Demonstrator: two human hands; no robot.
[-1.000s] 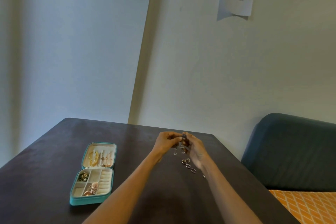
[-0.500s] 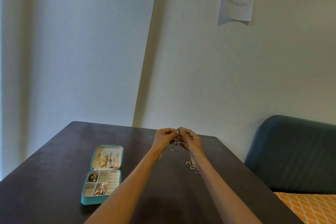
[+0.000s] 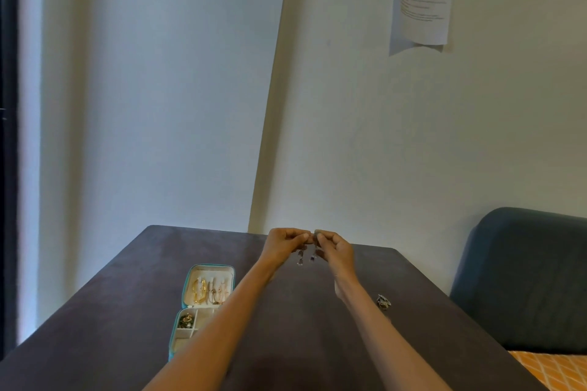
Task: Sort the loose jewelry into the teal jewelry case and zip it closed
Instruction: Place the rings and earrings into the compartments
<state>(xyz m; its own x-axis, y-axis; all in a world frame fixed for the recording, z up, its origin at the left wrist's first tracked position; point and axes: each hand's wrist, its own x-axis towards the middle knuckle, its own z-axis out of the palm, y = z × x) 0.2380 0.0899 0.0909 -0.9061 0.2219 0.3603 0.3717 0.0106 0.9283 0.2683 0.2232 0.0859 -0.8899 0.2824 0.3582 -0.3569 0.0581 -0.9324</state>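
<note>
Sorting jewelry, mid-air.
L hand (image 3: 284,244) & R hand (image 3: 336,249) each pinching dangly earrings (image 3: 306,256) above table (image 3: 127,311); teal case (image 3: 209,268) open at left; rings (image 3: 383,301) loose at right.

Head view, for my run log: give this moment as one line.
left hand: pinches earring | right hand: pinches another | case: open | rings: on table
</note>
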